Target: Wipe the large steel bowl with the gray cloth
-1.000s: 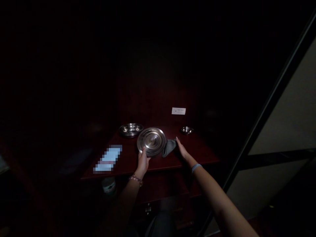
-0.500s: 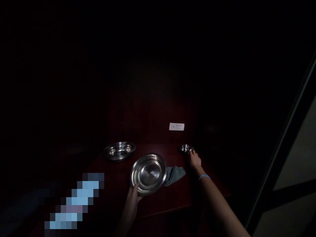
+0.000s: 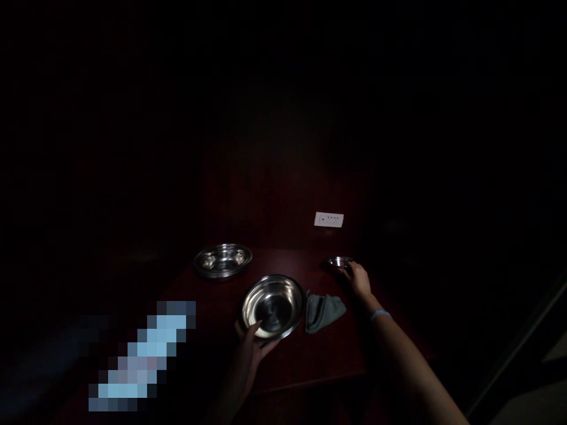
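Note:
My left hand (image 3: 251, 348) grips a round steel bowl (image 3: 273, 310) by its near rim, thumb inside and fingers beneath; the bowl is tilted toward me over the table. At the table's far right, my right hand (image 3: 359, 280) has its fingers closed on the rim of a smaller steel bowl (image 3: 340, 261), which it partly covers. A grey-green cloth (image 3: 325, 311) lies folded just right of the held bowl. Farther back on the left, a shiny steel bowl (image 3: 224, 261) rests on the table, perhaps stacked on others.
The dark red table (image 3: 310, 357) ends at a near edge below my hands. A white socket plate (image 3: 329, 219) is set in the dark panel behind it. A pixelated bright patch (image 3: 146, 354) covers the lower left. A dark frame stands at far right.
The small bowl's near side has lifted or tipped slightly under my right hand. The left-hand bowl has tilted flatter. The whole view has shifted a little.

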A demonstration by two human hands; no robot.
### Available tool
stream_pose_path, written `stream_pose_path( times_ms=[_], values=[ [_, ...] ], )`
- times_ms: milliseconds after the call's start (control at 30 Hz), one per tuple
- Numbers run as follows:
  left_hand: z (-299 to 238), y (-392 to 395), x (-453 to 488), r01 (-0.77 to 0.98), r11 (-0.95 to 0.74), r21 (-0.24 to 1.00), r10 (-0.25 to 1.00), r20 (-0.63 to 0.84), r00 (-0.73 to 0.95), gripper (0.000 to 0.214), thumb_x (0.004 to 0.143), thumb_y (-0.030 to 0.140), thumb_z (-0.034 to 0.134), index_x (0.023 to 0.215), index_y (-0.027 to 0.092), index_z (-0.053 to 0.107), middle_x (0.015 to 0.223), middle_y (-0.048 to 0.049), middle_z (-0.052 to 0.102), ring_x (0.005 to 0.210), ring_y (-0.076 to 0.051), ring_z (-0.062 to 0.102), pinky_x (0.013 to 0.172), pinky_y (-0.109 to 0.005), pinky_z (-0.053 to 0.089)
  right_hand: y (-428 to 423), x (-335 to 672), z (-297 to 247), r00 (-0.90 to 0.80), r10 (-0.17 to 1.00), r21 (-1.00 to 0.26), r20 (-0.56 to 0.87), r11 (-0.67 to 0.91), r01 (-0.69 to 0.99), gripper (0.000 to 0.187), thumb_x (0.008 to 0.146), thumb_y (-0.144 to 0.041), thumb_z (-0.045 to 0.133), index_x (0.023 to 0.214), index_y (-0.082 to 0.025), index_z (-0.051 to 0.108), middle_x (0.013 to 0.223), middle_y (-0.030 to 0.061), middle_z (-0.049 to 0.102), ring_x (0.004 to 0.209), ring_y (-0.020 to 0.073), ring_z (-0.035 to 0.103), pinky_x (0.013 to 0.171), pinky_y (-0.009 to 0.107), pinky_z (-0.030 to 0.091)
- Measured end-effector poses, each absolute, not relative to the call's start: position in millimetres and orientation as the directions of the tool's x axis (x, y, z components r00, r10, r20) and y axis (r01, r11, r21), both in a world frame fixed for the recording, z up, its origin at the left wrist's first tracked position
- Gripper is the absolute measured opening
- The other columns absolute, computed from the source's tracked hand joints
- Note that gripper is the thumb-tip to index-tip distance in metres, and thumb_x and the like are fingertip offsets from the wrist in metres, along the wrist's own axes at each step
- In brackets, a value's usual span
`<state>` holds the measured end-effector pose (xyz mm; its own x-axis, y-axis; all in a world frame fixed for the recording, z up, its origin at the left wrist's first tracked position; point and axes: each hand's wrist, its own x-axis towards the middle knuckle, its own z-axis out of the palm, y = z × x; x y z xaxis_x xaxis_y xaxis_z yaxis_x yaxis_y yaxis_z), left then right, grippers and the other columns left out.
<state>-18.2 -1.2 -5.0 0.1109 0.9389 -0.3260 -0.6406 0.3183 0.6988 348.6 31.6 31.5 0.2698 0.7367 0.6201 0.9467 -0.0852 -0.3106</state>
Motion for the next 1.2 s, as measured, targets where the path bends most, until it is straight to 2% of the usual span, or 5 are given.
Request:
stream_pose_path(
  times_ms=[167,367,533,700,1200],
  values=[
    [11,-16,-19,-0.632,0.278,0.724,0.96,-0.236,0.151,0.079,0.086,0.024,0.064,0.145,0.04,0.014,0.153,-0.0134,0.037,0.12,-0.03,0.061,0.094,-0.06,0.051,-8,295,56,0.196,0.559,-0.397,0.806,0.264,0.879,0.035,0.091,-0.05,0.054,0.098,-0.018,0.068,0.103,0.01,0.071,0.097,0.0249,0.064,0.09,0.039,0.05],
    [10,-26,-24,-0.62,0.174,0.765,0.971,-0.028,0.238,0.072,0.089,0.04,0.061,0.148,0.038,0.02,0.157,-0.0115,0.031,0.138,-0.033,0.041,0.099,-0.058,0.048,-75,211,70,-0.087,0.617,-0.292,0.782,0.486,0.824,0.026,0.093,-0.044,0.056,0.097,-0.021,0.068,0.104,0.0081,0.071,0.098,0.0233,0.065,0.092,0.038,0.049],
    [8,-26,-19,-0.545,0.109,0.831,0.981,-0.004,0.192,0.07,0.09,0.054,0.052,0.15,0.033,0.023,0.16,-0.0115,0.025,0.141,-0.034,0.036,0.091,-0.051,0.055,-101,166,60,-0.231,0.679,-0.256,0.697,0.536,0.804,0.024,0.096,-0.04,0.053,0.102,-0.021,0.067,0.108,0.0085,0.071,0.103,0.0227,0.064,0.095,0.039,0.048],
    [14,-30,-18,-0.567,0.186,0.803,0.961,-0.03,0.273,0.072,0.091,0.067,0.032,0.144,0.02,0.041,0.147,-0.0179,0.046,0.131,-0.035,0.049,0.086,-0.048,0.058,-108,149,52,-0.251,0.702,-0.25,0.666,0.528,0.812,0.023,0.097,-0.037,0.052,0.103,-0.021,0.067,0.116,0.009,0.069,0.108,0.0234,0.062,0.095,0.04,0.048],
    [20,-34,-18,-0.558,0.211,0.803,0.958,-0.057,0.28,0.075,0.089,0.068,0.038,0.144,0.018,0.042,0.145,-0.0201,0.048,0.131,-0.036,0.05,0.085,-0.049,0.057,-123,149,71,-0.378,0.829,0.034,0.413,0.401,0.915,0.034,0.099,-0.041,0.044,0.112,-0.022,0.069,0.11,0.0082,0.071,0.1,0.0237,0.056,0.089,0.034,0.041]
  ],
)
